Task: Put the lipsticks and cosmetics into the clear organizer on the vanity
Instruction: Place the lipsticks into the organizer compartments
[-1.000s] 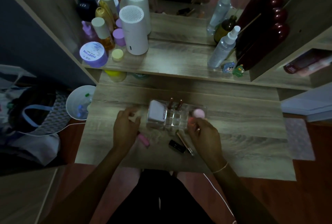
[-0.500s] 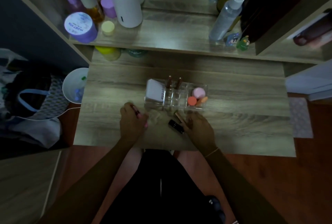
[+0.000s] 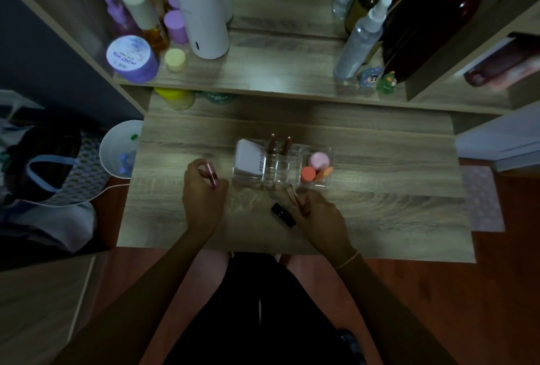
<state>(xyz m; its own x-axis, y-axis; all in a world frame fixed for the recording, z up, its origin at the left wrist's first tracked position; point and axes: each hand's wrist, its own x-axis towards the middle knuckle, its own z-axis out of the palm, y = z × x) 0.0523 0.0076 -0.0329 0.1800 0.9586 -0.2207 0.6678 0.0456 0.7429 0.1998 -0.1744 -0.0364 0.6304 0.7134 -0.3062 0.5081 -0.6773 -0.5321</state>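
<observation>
Both hands have dropped back from the clear organizer [image 3: 282,164]: left hand [image 3: 203,192] now pinching a pink lipstick [image 3: 211,174], right hand [image 3: 317,215] pinching a gold tube [image 3: 292,194], black lipstick [image 3: 283,214] waiting on the tabletop [image 3: 380,212].

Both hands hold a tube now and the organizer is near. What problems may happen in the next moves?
1. The black lipstick lies loose right beside the right hand; lifting that hand may knock it so it rolls.
2. The organizer already holds two upright tubes; pushing another in beside them may tip them.
3. The left hand grips the pink tube near its end; it might slip.
</observation>
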